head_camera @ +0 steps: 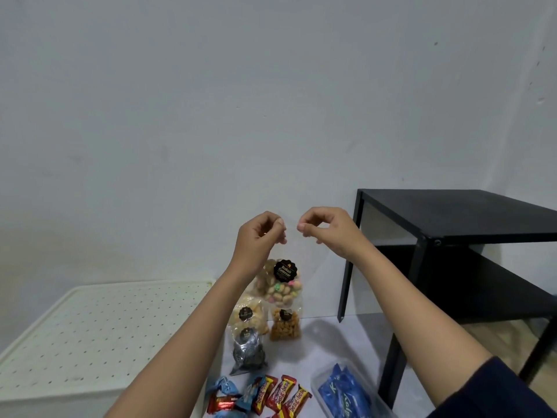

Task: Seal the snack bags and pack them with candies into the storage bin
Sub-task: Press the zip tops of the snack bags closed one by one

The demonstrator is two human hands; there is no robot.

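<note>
Hands pinching clear top of biscuit bag [281, 285], left hand [259, 236], right hand [327, 229] | pinch slipping: bag dropping at 6 o'clock onto snack bags [271, 324], toppling them

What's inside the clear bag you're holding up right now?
Small pale biscuits topped with pink, green and yellow icing fill the clear bag behind its black label. The left hand and right hand pinch its top; the left forearm hides the bag's left side.
</note>
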